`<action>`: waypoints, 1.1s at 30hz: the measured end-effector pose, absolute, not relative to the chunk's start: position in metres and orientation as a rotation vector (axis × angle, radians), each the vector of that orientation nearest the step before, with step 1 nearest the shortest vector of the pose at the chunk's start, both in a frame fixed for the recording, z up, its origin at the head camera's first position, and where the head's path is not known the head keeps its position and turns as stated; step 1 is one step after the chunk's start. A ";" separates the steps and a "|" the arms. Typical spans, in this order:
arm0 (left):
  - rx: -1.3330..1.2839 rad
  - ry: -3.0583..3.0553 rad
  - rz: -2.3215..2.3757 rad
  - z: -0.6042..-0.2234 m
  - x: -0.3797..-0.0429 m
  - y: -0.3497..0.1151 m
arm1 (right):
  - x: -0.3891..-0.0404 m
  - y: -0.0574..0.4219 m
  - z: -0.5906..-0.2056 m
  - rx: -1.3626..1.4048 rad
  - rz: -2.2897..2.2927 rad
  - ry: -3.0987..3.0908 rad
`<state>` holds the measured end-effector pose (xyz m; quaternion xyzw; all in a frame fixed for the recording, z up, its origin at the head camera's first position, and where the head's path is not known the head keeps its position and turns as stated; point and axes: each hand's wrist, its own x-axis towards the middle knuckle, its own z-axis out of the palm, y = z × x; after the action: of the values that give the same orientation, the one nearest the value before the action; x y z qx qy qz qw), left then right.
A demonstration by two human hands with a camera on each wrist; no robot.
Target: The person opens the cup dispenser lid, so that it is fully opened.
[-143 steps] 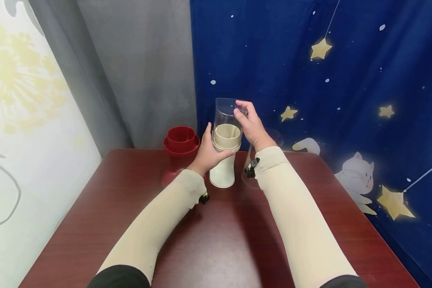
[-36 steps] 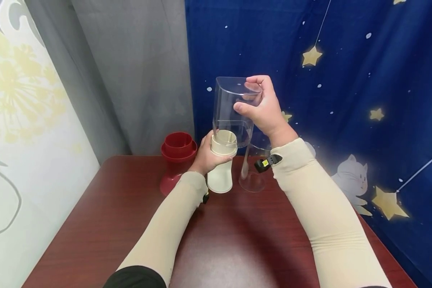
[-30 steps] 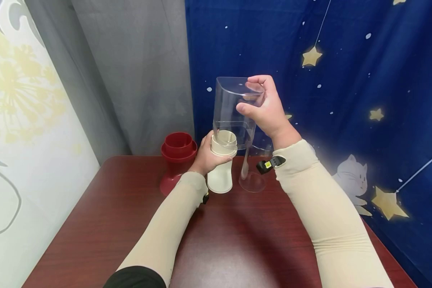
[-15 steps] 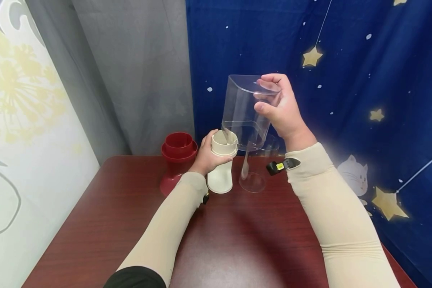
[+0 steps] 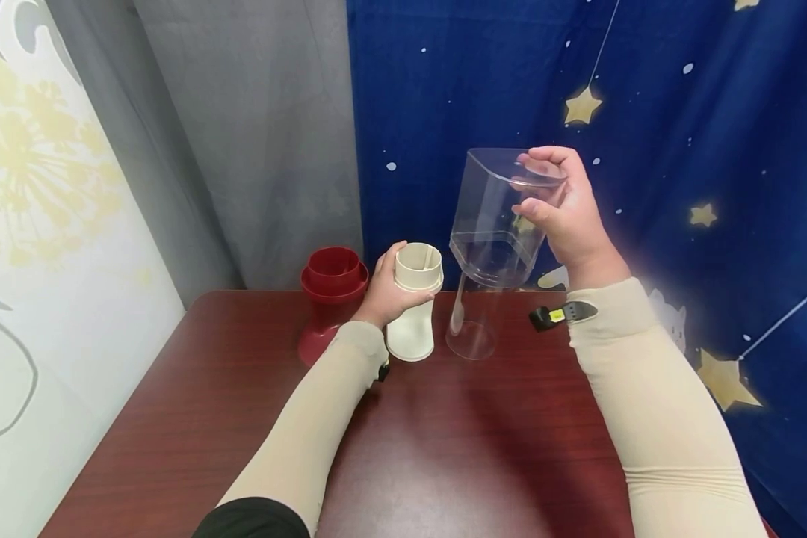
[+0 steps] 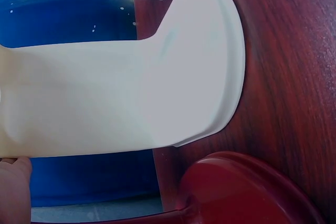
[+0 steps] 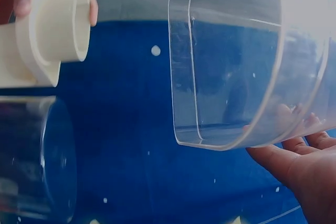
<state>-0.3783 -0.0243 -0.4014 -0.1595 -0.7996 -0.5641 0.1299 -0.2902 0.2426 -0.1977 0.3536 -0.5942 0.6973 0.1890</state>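
My left hand (image 5: 385,295) grips a cream boot-shaped container (image 5: 410,329) just below its collar, thumb in front. The boot stands upright on the table, its round, open neck facing up. Raised to the right, my right hand (image 5: 568,213) holds a clear plastic container (image 5: 491,217) by its upper end, thumb and fingers curled round it. That container tilts a little, its lower end apart from the cream neck (image 7: 63,24) in the right wrist view. Below it in the head view, a second clear container (image 5: 471,340) stands on the table, its top overlapped.
A red boot-shaped container (image 5: 332,288) with a similar collar stands left of the cream one, partly behind my left hand and sleeve. The dark red-brown table (image 5: 403,463) ends at the back against a grey curtain (image 5: 276,149) and a blue starry curtain (image 5: 444,90).
The clear container in my right hand has come up off the cream boot's neck and moved right, over the second clear container. My left hand has stayed on the cream boot.
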 end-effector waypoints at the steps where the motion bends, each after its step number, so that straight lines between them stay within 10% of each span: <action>1: -0.465 -2.324 -1.639 -0.401 -0.378 -0.024 | -0.290 0.246 -0.198 0.993 1.970 -1.666; 33: -0.444 -2.340 -1.625 -0.398 -0.371 -0.024 | -0.283 0.348 -0.231 0.686 2.097 -1.625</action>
<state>-0.3715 -0.0237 -0.3982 -0.1528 -0.8048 -0.5589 0.1288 -0.2834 0.3484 -0.2310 0.2455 -0.5810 0.7500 0.1993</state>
